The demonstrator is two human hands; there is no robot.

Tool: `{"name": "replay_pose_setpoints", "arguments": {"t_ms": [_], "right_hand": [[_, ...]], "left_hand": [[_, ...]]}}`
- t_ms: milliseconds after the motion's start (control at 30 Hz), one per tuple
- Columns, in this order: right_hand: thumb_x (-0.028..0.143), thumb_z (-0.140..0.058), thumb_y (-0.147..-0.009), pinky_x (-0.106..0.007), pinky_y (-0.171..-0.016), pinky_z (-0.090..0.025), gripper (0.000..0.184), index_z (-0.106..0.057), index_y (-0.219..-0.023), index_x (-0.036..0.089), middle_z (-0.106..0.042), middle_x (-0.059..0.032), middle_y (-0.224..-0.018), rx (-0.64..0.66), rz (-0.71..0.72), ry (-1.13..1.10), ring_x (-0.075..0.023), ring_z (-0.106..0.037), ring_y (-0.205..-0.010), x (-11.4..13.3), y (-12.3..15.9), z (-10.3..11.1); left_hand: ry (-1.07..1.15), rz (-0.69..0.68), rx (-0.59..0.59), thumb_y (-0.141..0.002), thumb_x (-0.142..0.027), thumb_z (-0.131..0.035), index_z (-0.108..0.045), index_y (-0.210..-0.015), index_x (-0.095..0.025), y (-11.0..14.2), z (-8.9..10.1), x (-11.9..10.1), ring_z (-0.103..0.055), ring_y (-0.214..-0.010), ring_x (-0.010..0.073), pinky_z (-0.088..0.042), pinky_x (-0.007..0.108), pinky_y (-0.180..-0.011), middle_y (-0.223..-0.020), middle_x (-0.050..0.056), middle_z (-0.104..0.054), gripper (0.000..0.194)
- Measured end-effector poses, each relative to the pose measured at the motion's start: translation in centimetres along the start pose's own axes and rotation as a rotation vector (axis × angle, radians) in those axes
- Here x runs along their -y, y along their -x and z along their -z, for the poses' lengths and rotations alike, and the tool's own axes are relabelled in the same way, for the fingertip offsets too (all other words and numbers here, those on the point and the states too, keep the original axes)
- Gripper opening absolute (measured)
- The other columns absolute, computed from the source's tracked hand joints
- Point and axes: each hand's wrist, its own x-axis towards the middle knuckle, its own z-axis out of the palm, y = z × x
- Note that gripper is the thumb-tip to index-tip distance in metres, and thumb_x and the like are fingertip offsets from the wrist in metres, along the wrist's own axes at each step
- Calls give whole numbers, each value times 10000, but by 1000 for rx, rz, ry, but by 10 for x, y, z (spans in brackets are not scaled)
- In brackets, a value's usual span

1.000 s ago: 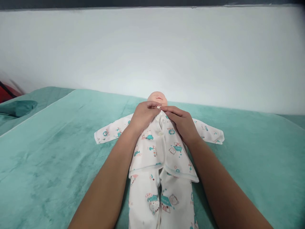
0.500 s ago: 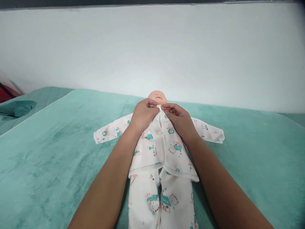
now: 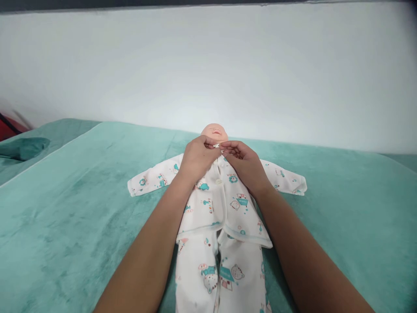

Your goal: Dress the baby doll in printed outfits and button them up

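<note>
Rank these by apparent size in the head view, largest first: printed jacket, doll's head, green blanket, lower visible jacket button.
1. Green blanket
2. Printed jacket
3. Doll's head, partly hidden
4. Lower visible jacket button

The neckline of the printed jacket (image 3: 237,217) is largely covered by the left hand (image 3: 199,157) and the right hand (image 3: 245,164); the state of its top fastening cannot be determined. The chin of the doll's head (image 3: 214,130) is partly obscured by the left hand. The printed trousers (image 3: 243,289) and both forearms (image 3: 146,243) are cut off by the bottom edge. The jacket's small lettering (image 3: 211,206) cannot be read reliably. A red object (image 3: 12,128), cropped by the left edge, cannot be identified.
</note>
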Motion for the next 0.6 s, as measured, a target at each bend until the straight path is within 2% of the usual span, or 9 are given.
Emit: {"name": "replay_pose_setpoints", "arguments": {"t_ms": [267,433,600], "right_hand": [[316,-649,-799,-360,-888,-488,257,-692,-1046,258,-684,-17,-1027,-6,-3,47,-167,-602,-892,1,0,0],[297,-630,-793,-357,-856,-482,262,-698,-1044,263,-677,-9,-996,-14,-25,73,-164,-592,-850,4,1,-1],[306,-625,-782,-366,-861,-476,272,-711,-1034,253,-675,-12,-992,-24,-44,100,-165,-585,-837,9,2,-2]], "left_hand": [[47,-21,-11,-705,-200,-663,-684,-757,-179,-2,-1,3,-524,-616,123,-393,251,-548,-761,19,-676,60],[98,24,-8,-702,-174,-602,-680,-729,-186,3,0,0,-417,-503,95,-343,253,-486,-647,-8,-597,84],[102,13,7,-698,-178,-580,-687,-678,-187,4,1,0,-371,-506,90,-299,249,-482,-609,-18,-546,109]]}}
